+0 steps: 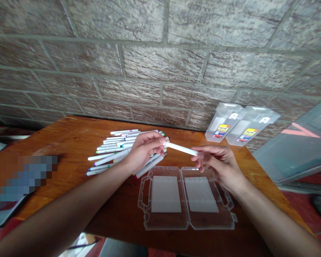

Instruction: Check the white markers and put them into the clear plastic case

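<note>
Between my two hands is a white marker (182,148), held slightly tilted above the table. My left hand (147,148) pinches its left end, where a bit of red-orange shows. The fingers of my right hand (219,162) close around the other end. Behind and below my left hand lies a pile of white markers (107,151) with variously coloured ends, partly hidden by that hand. Under the marker, a clear plastic case (187,217) lies unfolded flat, with a white sheet (166,194) in its left half and another white sheet (200,194) in its right half.
Two clear plastic containers (237,125) with yellow and blue labels stand at the back right of the wooden table (69,142). A brick wall (139,71) rises behind. A pixelated, dark-edged object (13,210) is at the left edge.
</note>
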Tool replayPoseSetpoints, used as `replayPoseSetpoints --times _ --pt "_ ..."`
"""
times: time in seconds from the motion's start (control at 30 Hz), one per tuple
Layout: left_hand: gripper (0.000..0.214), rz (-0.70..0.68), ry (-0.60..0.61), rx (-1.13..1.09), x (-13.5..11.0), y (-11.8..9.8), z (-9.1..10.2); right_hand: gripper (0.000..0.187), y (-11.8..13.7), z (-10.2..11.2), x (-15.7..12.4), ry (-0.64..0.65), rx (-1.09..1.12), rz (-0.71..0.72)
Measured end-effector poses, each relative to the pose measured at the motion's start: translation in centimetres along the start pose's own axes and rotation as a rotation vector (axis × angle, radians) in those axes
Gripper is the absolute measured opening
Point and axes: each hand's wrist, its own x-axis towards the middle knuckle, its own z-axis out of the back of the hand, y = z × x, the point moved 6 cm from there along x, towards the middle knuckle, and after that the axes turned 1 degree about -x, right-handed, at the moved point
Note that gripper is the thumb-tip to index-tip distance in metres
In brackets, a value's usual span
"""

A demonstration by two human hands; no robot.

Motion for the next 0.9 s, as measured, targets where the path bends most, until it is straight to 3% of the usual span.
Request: replayPoseSetpoints --times 0.27,0.9 --pt "0.013 -0.004 0.009 -0.019 0.07 -0.02 -0.03 0.022 -0.08 -0.18 0.0 0.063 0.054 0.003" --pt "0.016 0.023 0.001 -0.002 0.05 0.25 0.16 0.026 0.33 -0.49 -0.05 0.045 0.081 -0.026"
